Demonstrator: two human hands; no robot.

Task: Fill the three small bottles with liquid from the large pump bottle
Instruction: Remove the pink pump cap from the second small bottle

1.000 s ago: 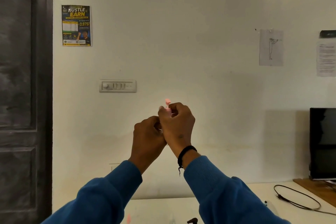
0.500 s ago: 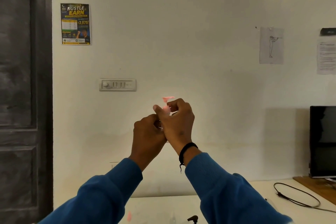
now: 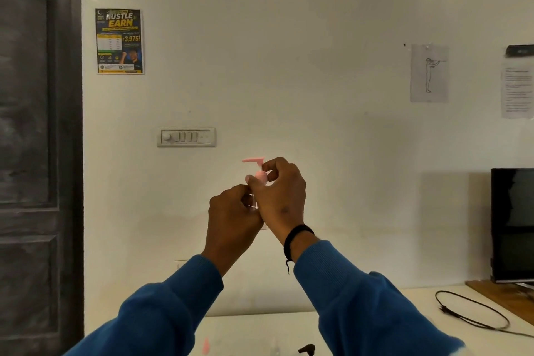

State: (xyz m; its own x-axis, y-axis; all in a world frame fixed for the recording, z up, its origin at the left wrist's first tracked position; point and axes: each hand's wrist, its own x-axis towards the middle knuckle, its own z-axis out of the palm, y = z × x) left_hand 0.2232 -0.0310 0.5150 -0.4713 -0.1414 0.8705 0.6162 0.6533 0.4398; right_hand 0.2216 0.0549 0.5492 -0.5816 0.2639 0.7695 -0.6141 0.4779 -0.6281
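Here, small bottle (image 3: 255, 196) upright, pink pump (image 3: 257, 166) spout pointing left

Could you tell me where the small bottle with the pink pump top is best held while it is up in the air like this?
Probably by its clear body, with the grip coming from the left, as the left hand does now. The small bottle stands upright, so wrapping the body steadies it and leaves the pink pump top free for the right hand, whose fingers pinch its collar from the right.
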